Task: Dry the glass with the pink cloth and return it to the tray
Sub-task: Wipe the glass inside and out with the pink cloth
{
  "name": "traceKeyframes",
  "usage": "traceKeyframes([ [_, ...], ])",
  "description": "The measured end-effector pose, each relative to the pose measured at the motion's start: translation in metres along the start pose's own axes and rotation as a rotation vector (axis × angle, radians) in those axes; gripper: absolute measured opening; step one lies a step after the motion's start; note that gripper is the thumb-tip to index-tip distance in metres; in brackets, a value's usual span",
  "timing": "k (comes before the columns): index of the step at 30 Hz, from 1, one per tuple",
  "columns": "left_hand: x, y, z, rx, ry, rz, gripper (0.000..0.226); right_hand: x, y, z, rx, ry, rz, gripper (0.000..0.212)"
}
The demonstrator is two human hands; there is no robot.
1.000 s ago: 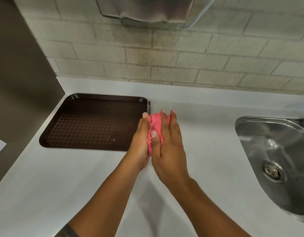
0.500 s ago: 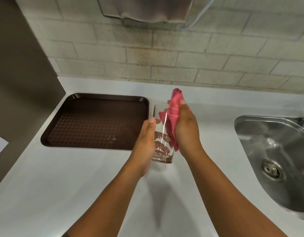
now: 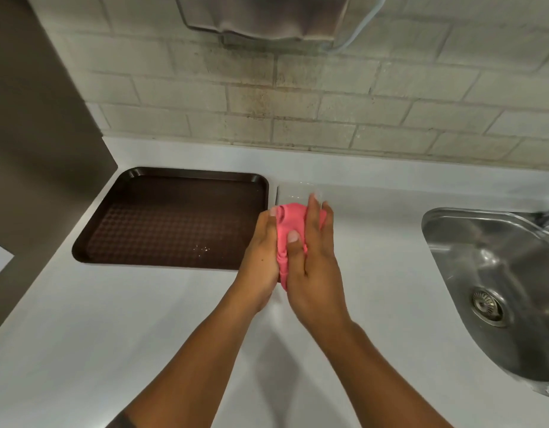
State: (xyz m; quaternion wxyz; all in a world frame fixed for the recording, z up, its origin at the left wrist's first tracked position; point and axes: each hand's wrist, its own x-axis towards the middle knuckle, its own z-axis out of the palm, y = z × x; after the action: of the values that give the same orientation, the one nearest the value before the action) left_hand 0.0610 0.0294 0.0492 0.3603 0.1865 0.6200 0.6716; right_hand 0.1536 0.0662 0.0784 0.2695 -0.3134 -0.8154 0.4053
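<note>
Half a second back the right hand [image 3: 313,261] was lifted with the pink cloth [image 3: 290,230] raised over the rim; now it has dropped again, so both hands press together around the glass [image 3: 296,193], with the cloth bunched between the palms. Only the clear upper part of the glass shows beyond the fingertips — the rest is hidden under cloth and fingers. Left hand [image 3: 262,257] is curled around the left side of the bundle, thumb up near the rim; the right hand's fingers lie flat and close together over the cloth, thumb pressed onto it.

All of this sits just beside the right edge of the brown tray [image 3: 137,223], the left hand overlapping that edge near the tray's near-right corner. A few pale specks lie on the tray floor near that corner. Bare white counter [image 3: 112,335] spreads in front of the tray — and to its right as far as the steel sink [image 3: 495,273], which is well apart from the hands. Behind the tray a tiled wall [image 3: 328,112] closes the far side.
</note>
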Motion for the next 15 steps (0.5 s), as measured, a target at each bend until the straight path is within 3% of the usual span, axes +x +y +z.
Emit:
traceKeyframes([
  [3,-0.001,-0.004,-0.001,0.079,-0.012,0.061,0.022,0.032,-0.008,-0.006,-0.066,0.002,0.004,0.061],
  [8,-0.006,-0.004,0.001,0.172,0.041,0.085,0.047,0.08,-0.005,-0.018,-0.054,-0.02,0.027,0.052],
  [12,-0.002,-0.002,-0.003,-0.004,0.073,0.009,0.05,0.079,0.004,-0.017,0.314,-0.06,0.232,0.058],
  [15,0.0,0.003,-0.004,-0.109,0.12,-0.067,0.057,0.051,0.009,-0.009,0.333,-0.078,0.226,0.059],
])
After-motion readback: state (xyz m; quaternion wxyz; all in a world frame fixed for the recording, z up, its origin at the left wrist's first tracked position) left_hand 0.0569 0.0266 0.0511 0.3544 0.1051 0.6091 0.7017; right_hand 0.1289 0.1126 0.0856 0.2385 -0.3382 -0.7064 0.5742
